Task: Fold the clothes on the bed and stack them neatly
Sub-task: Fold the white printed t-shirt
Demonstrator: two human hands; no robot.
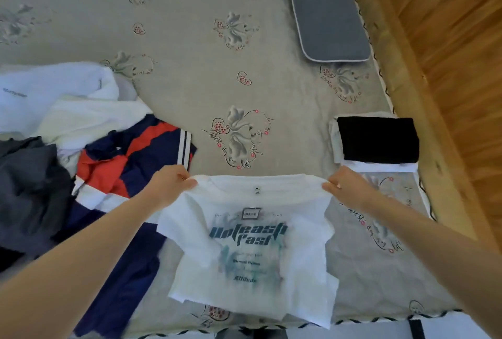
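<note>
a grey flower-printed bed cover (190, 48) is lying beside a wooden headboard (440, 53). the left hand (165, 186) and right hand (350, 186) are each pinching a shoulder of a white printed t-shirt (252, 246), holding it over the near edge. unfolded clothes (81, 135) are lying at left; a folded black-on-white stack (377, 140) is sitting at right, near a grey cushion (326, 12).

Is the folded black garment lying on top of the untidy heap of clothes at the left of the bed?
No, the folded black garment sits on a folded white garment at the bed's right, away from the heap.
</note>
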